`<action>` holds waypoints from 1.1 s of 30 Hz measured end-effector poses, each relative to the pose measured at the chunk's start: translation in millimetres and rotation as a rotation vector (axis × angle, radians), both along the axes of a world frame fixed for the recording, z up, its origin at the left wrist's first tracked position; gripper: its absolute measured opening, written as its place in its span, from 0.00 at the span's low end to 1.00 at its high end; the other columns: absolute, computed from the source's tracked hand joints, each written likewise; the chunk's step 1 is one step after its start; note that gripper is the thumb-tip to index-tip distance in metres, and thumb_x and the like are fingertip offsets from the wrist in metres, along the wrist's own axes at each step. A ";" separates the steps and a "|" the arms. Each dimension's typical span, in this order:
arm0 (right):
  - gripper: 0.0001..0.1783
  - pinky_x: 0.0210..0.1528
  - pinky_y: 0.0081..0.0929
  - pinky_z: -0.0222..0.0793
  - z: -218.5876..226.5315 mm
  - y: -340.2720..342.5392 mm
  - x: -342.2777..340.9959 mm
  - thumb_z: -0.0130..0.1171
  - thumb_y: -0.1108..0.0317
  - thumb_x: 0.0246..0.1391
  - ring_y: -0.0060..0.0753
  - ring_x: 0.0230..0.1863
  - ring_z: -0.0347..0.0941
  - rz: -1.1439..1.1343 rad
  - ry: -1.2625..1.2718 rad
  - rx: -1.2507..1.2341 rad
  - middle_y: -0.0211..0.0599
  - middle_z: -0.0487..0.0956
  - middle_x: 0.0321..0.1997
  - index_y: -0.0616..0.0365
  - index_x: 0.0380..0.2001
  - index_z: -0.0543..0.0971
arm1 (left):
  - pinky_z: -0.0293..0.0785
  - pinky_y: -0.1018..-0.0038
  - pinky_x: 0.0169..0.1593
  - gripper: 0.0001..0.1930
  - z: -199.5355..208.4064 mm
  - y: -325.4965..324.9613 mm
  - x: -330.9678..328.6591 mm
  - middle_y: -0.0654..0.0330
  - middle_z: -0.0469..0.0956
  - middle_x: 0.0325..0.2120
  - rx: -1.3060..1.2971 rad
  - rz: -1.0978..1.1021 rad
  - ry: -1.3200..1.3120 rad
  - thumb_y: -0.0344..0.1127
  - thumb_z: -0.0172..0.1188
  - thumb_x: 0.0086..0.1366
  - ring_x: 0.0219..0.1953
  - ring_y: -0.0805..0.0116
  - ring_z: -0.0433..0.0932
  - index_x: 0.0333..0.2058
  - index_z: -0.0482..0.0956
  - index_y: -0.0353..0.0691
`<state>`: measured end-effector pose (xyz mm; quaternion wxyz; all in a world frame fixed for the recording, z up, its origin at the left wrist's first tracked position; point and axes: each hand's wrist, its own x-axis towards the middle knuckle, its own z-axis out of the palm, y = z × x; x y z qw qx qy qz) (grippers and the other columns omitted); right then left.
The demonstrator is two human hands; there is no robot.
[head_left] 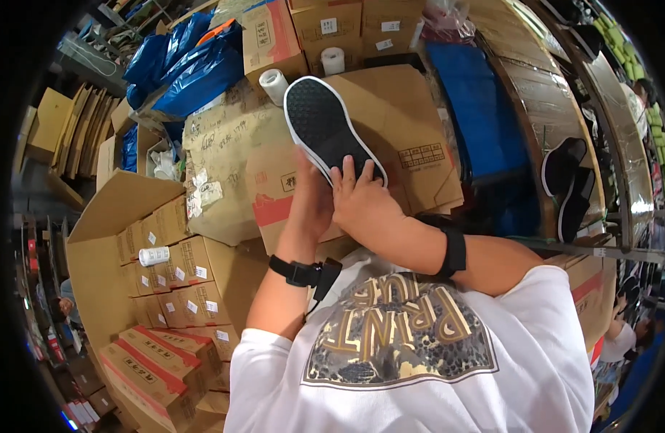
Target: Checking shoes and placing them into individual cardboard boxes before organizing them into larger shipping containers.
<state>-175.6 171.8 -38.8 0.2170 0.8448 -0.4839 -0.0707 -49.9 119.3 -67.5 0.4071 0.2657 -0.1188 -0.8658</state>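
A shoe [316, 119] with a black textured sole and a white rim is held sole up above a cardboard-covered work surface [412, 108]. My left hand [314, 195] grips its left edge near the lower end, with the fingers partly hidden behind it. Across the same end of the sole lie the fingers of my right hand [361, 195], slightly apart; its thumb cannot be made out. The shoe's upper faces away and is hidden. Just beyond the upper end of the sole stands a white roll [273, 86], and a second white roll [332, 61] is farther back.
To the left, a large open carton [94, 252] holds several small boxes, with a white roll [154, 255] on top. Blue plastic bags [195, 72] are at the back left. Two dark shoes [576, 202] rest by a rack on the right. Cartons [274, 36] line the back.
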 end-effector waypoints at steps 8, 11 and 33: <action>0.42 0.67 0.33 0.61 28.2 24.0 -82.8 0.65 0.57 0.56 0.37 0.61 0.70 -0.292 -1.612 0.552 0.48 0.74 0.60 0.68 0.66 0.61 | 0.75 0.72 0.52 0.21 25.0 18.9 -15.7 0.58 0.80 0.47 -0.347 0.232 -0.470 0.37 0.62 0.68 0.46 0.70 0.79 0.55 0.73 0.34; 0.45 0.71 0.32 0.54 14.5 36.4 -66.6 0.65 0.56 0.57 0.33 0.67 0.60 -0.107 -2.259 0.969 0.43 0.63 0.67 0.66 0.69 0.56 | 0.75 0.72 0.52 0.21 61.7 22.0 -40.3 0.58 0.79 0.48 -0.378 0.163 -0.423 0.36 0.62 0.67 0.47 0.71 0.79 0.56 0.72 0.33; 0.44 0.66 0.30 0.56 -26.4 165.1 -266.2 0.73 0.58 0.47 0.32 0.62 0.64 -0.558 -2.299 -0.061 0.40 0.71 0.58 0.63 0.63 0.65 | 0.79 0.59 0.49 0.18 -28.3 -48.4 -286.1 0.45 0.81 0.45 -1.986 -0.771 -1.277 0.31 0.58 0.61 0.48 0.46 0.81 0.51 0.80 0.43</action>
